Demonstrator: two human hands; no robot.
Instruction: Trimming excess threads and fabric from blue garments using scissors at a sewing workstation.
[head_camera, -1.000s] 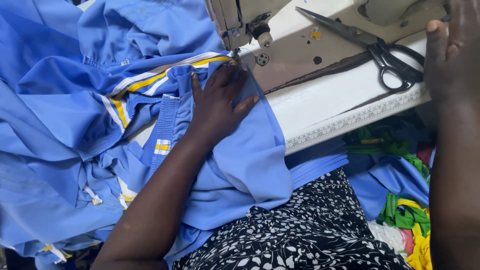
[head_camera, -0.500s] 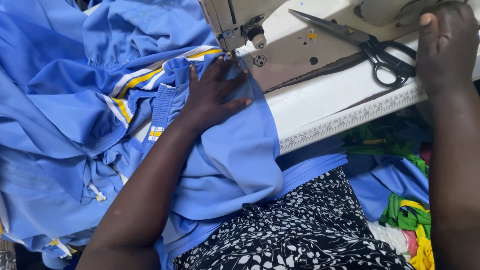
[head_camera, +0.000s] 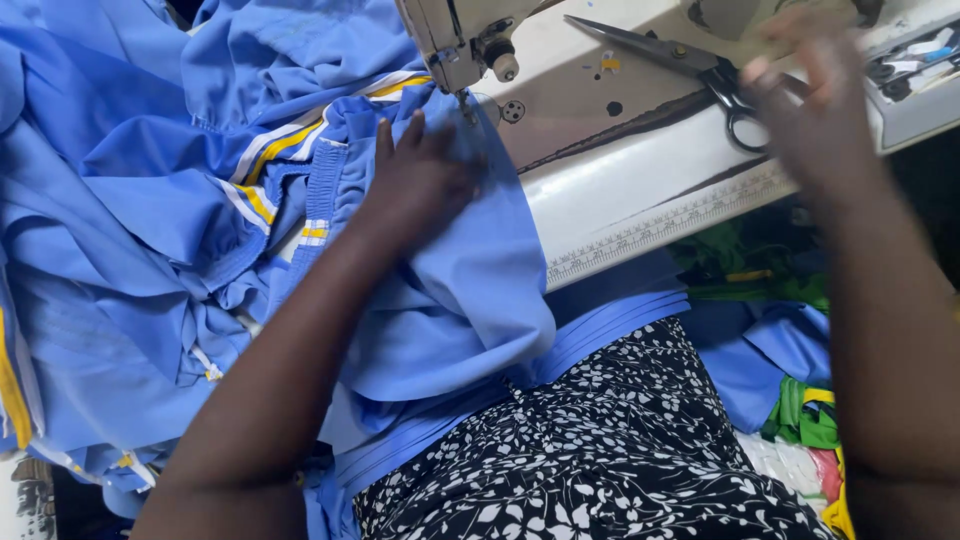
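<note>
On the white table (head_camera: 640, 190), the left hand (head_camera: 420, 185) still presses flat on blue fabric (head_camera: 440, 300); the right hand (head_camera: 810, 110), blurred, fingers spread, has lifted above the scissors (head_camera: 690, 60).

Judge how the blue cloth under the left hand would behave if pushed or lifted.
Probably floppy: the blue cloth lies in deep folds and droops off the table edge. It would likely bunch rather than slide whole, since it already wrinkles around the left hand. It looks thin and light, though the heap may drag.
</note>
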